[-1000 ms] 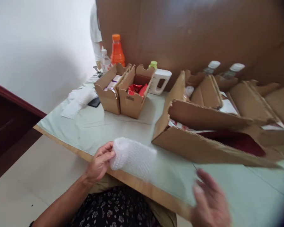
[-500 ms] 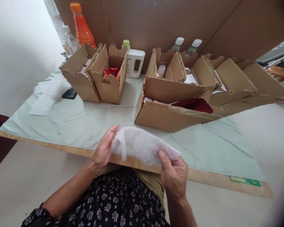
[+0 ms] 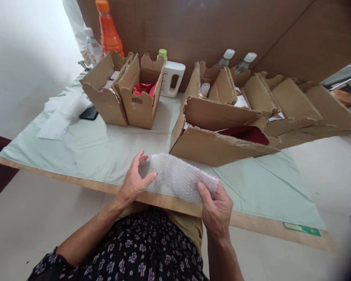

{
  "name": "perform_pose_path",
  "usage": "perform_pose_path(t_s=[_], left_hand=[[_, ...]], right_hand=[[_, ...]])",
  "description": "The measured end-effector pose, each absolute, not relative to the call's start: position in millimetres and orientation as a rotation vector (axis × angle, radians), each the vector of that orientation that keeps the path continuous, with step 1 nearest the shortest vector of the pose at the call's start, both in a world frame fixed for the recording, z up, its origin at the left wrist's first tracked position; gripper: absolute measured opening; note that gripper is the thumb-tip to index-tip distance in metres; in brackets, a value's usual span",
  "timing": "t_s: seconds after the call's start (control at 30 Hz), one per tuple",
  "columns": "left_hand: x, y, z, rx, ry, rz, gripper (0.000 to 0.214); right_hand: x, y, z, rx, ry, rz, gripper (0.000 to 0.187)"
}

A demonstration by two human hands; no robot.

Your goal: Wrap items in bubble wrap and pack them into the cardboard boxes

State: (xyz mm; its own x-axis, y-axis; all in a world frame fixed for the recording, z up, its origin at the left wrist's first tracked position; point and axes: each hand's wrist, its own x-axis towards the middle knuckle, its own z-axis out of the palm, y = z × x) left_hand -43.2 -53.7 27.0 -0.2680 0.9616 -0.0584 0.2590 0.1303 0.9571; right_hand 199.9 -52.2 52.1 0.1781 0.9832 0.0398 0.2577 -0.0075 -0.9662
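Pale green cloth (image 3: pixel 125 147) covers our bench (image 3: pixel 169 202); near its front edge, our right hand (image 3: pixel 218 212) keeps a pinching grip on one end of the bubble wrap (image 3: pixel 178 175), our left hand (image 3: pixel 133 185) spread, its grip unclosed. Supported so lopsidedly, the wrap could sag or, swung backward, snag the cardboard box (image 3: pixel 216 146).

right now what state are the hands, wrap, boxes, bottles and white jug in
Right hand, closed on bubble wrap
Left hand, open, fingers spread
Bubble wrap, held at one end
Loose wrap, lying unheld
Cardboard boxes, open-topped
Orange bottle, capped
Clear bottles, capped
White jug, upright
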Motion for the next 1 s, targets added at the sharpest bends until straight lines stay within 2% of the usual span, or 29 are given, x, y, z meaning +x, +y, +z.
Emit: perform_pose_path(t_s=[0.2, 0.33, 0.47, 0.6, 0.7, 0.77, 0.87, 1.0], left_hand=[[-35.2, -43.2, 43.8, 0.898, 1.291, 1.055, 0.068], [-40.0, -44.3, 49.0, 0.784, 1.244, 0.96, 0.078], [-52.4, -44.2, 45.2, 1.109, 1.508, 0.924, 0.077], [-68.5, -58.3, 48.7, 1.695, 1.7, 0.917, 0.055], [-76.8, -70.0, 48.5, 2.037, 1.597, 0.76, 0.05], [-78.1, -72.6, 41.8, 2.134, 1.531, 0.661, 0.053], [-74.2, -66.6, 24.8, 2.186, 1.501, 0.62, 0.052], [-66.1, -52.7, 12.6, 2.173, 1.509, 0.749, 0.034]], right_hand=[[209.4, -54.8, 53.7, -1.355, -1.037, 1.095, 0.035], [232.0, -50.0, 41.7, -1.433, -0.887, 1.116, 0.046], [259.8, -59.1, 20.6, -1.523, -1.001, 0.871, 0.048], [275.4, -78.8, 16.1, -1.497, -1.54, 0.594, 0.037], [277.2, -80.5, 17.2, -1.378, -1.925, 0.447, 0.048], [274.6, -72.8, 14.0, -1.372, -2.056, 0.393, 0.05], [268.8, -54.3, 5.0, -1.418, -2.154, 0.388, 0.04], [265.2, -41.5, 4.5, -1.404, -2.067, 0.448, 0.027]])
